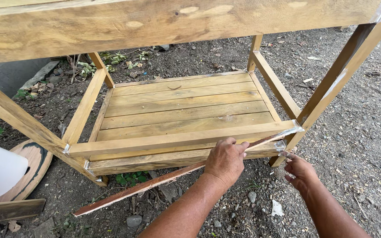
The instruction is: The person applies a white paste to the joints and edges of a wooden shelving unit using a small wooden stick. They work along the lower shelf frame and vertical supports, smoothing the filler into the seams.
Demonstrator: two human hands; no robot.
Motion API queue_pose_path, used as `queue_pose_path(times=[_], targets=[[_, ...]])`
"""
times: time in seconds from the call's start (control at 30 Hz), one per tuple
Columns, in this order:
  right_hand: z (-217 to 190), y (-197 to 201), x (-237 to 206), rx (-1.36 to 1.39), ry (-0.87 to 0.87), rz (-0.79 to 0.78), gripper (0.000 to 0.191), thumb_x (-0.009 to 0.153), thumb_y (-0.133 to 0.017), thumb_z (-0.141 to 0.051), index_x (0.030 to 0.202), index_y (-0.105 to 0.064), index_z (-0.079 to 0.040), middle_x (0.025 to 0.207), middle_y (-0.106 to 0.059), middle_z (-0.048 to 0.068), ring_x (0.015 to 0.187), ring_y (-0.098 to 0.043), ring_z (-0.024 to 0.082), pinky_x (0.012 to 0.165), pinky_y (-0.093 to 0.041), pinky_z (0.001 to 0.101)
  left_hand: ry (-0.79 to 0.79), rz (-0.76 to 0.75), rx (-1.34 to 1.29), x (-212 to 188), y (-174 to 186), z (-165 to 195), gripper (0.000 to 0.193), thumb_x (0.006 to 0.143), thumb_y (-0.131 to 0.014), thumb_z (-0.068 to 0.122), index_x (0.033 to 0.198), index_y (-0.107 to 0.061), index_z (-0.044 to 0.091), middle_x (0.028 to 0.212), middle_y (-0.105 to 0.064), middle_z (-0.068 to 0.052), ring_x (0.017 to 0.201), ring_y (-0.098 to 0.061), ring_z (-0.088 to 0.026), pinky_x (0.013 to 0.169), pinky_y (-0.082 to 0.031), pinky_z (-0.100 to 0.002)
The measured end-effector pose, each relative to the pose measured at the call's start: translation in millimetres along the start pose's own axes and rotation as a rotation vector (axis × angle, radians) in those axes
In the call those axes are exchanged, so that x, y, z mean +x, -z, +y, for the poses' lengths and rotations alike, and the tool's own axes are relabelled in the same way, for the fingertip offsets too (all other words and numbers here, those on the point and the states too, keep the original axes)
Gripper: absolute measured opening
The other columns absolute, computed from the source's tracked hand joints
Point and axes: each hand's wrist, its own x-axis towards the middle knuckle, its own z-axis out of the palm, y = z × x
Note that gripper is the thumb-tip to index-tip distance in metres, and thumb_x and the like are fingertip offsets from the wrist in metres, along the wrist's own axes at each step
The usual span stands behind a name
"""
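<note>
**Thin strip held against the lower rail**

Your left hand (225, 159) is closed over a long thin wooden strip (155, 183), pressing it near the front lower rail (155, 142) of the wooden stand (177, 105). The strip runs on a slant: its far end points up-right to the stand's front right leg (331, 83), its free end drops down-left toward the gravel ground (367, 132). Your right hand (300, 169) sits just beside that upper end, fingers loosely open and pinching at the corner, holding nothing firmly.
</note>
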Motion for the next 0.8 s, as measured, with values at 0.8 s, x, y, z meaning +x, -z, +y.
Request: queue_pose_path(times=[0.8], targets=[[0.2,-16.6,-1.1,0.486,-0.25,-0.096,0.031,0.089,-0.044,0.008,0.117,-0.053,-0.001,0.111,-0.056,0.012,0.107,-0.054,0.022,0.106,-0.047,0.052,-0.008,0.031,0.03,-0.2,2.3,-3.1,0.03,0.098,-0.063,0.023,0.127,-0.071,0.02,0.119,-0.065,-0.013,0.115,-0.06,-0.027,0.101,-0.051,-0.043]])
